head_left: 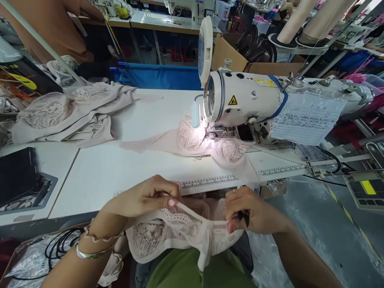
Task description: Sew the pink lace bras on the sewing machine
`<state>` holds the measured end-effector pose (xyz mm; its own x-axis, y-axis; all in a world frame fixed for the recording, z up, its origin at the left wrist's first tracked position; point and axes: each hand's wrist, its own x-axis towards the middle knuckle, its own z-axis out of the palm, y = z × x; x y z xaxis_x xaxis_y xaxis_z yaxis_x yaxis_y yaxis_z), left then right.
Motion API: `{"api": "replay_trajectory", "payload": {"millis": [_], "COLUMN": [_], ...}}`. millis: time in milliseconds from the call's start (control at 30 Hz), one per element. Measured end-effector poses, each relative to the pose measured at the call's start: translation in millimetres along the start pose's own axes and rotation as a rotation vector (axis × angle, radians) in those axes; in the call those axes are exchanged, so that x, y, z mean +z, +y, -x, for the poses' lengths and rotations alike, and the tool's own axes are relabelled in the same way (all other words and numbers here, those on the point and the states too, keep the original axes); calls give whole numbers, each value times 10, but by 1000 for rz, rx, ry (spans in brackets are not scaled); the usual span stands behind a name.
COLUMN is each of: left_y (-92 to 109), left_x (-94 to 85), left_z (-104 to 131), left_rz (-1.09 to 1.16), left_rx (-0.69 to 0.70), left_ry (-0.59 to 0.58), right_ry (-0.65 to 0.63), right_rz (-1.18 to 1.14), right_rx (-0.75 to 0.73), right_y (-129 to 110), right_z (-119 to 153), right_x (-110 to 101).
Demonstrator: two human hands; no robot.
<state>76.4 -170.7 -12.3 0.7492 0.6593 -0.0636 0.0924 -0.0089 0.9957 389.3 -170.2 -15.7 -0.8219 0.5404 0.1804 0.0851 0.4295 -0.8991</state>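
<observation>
A pale pink lace bra [186,230] hangs between my hands, above my lap and in front of the table's edge. My left hand [153,196] pinches its upper edge between thumb and fingers. On the other side, my right hand [247,212] grips the same edge, with something small and dark at its fingers that I cannot make out. Another pale bra [192,140] lies on the white table, its cups beside the lit needle area of a white sewing machine [246,96].
Stacked bras [69,108] lie at the table's left, near a black device [19,172]. A handwritten sheet [306,116] hangs on the machine. An open cardboard box [228,52] stands behind it. A person in brown [45,28] is at the upper left.
</observation>
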Motion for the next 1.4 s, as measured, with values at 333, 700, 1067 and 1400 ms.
{"api": "replay_trajectory", "payload": {"millis": [333,700,1067,1400], "left_y": [-444,-562,-143,110], "left_x": [627,733,613,1073], "left_z": [-133,-154,-501,-141], "left_rz": [1176,1291,794,-761], "left_rx": [-57,-19,-51,337], "left_ry": [429,510,562,627], "right_ry": [298,232,-219,366], "right_rz": [-793,-984,-107,194], "right_rx": [285,211,-61,122], "right_y": [370,538,17,-185], "right_z": [-68,-92,-200,66], "right_x": [154,245,-24,214]}}
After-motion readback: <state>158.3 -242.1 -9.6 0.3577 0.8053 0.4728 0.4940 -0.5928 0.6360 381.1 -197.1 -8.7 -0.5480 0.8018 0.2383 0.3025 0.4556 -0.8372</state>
